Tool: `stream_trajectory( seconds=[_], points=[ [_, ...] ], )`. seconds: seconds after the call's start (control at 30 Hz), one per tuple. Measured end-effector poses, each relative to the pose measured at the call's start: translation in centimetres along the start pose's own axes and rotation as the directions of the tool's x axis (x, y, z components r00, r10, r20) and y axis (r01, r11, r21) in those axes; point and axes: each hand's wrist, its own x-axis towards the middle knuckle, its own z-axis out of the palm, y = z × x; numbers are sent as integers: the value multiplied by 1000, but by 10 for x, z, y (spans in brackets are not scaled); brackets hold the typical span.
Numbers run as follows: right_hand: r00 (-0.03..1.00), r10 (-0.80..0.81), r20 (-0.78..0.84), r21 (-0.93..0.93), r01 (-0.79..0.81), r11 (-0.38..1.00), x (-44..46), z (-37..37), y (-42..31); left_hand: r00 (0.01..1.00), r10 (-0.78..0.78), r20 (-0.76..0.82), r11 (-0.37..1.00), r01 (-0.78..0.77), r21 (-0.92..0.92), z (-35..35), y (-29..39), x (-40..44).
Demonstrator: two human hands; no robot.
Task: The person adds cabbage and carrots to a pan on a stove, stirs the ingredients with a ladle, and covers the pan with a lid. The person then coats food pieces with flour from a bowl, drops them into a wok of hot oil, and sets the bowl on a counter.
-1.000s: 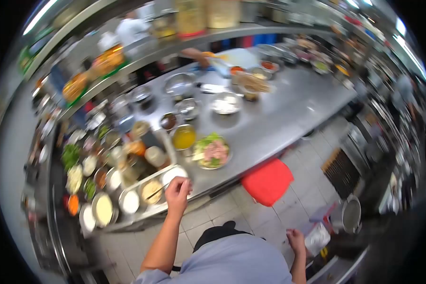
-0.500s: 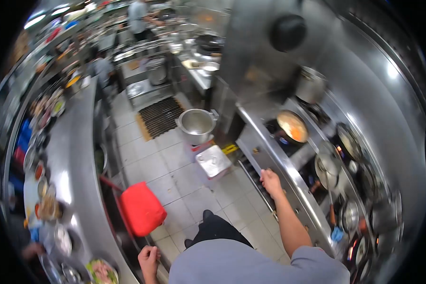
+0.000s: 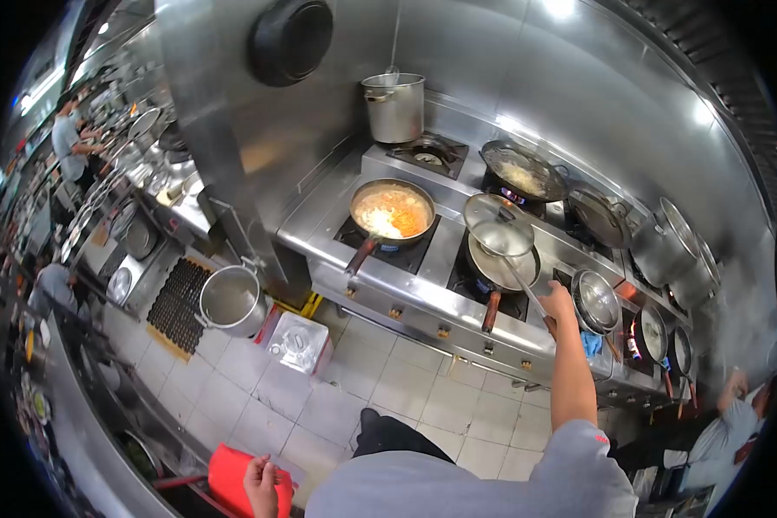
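Note:
My right hand [image 3: 559,304] is closed round the end of a long metal ladle handle [image 3: 527,285]. The ladle reaches into a pan [image 3: 497,268] on the stove, which is partly covered by a tilted steel lid [image 3: 498,226]. The pan's wooden handle points toward me, to the left of my right hand. Stacked steel bowls [image 3: 596,300] and a blue cloth [image 3: 590,343] are close on its right. My left hand [image 3: 261,485] hangs low with curled fingers and nothing visible in them, over a red stool seat [image 3: 233,479].
On the stove [image 3: 319,246] are a pan of orange and white food [image 3: 393,212], a tall pot [image 3: 394,108], and several other pans, some over flames. A large pot [image 3: 231,298] and a metal-lidded container [image 3: 299,343] stand leftward. People work at far left and lower right.
The view has swung right from the prep counter to the stove. My right hand has moved from above the floor to the ladle handle and closed on it. My left hand stays low and curled.

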Motion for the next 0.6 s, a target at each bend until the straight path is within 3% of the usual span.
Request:
stream_trajectory(
  seconds=[0.07, 0.13, 0.17, 0.23, 0.27, 0.3, 0.37, 0.4, 0.5, 0.6],
  points=[
    [1000, 20, 19, -4, -20, 1000, 7, 10, 11, 998, -30, 46, 999, 28, 36, 21, 1, 27],
    [943, 1, 334, -246, 86, 965, 16, 13, 20, 990, -84, 115, 994, 74, 84, 41, 9, 48],
    [943, 10, 331, -244, 75, 967, 18, 13, 25, 989, -82, 126, 994, 71, 89, 52, 9, 59],
    [846, 42, 531, 87, -104, 991, 2, -5, 13, 974, -115, 196, 993, 111, 34, 72, 10, 80],
    [852, -10, 523, 221, -125, 967, 2, -3, 21, 967, -114, 226, 992, 101, 72, 83, 12, 89],
    [850, 8, 526, 219, -144, 965, 7, -4, 33, 963, -121, 241, 991, 104, 84, 92, 15, 97],
    [812, -97, 575, 508, -261, 821, 21, -9, 55, 936, -138, 324, 989, 110, 104, 108, 21, 112],
    [832, -26, 555, 505, -312, 804, 7, -39, 33, 930, -144, 338, 987, 112, 112, 116, 23, 119],
    [804, 18, 595, 182, -157, 971, 5, -102, 16, 898, -171, 404, 980, 115, 161, 133, 28, 143],
    [756, 79, 650, 50, -146, 988, 5, -142, 11, 854, -177, 489, 979, 102, 176, 151, 27, 166]
  ],
)
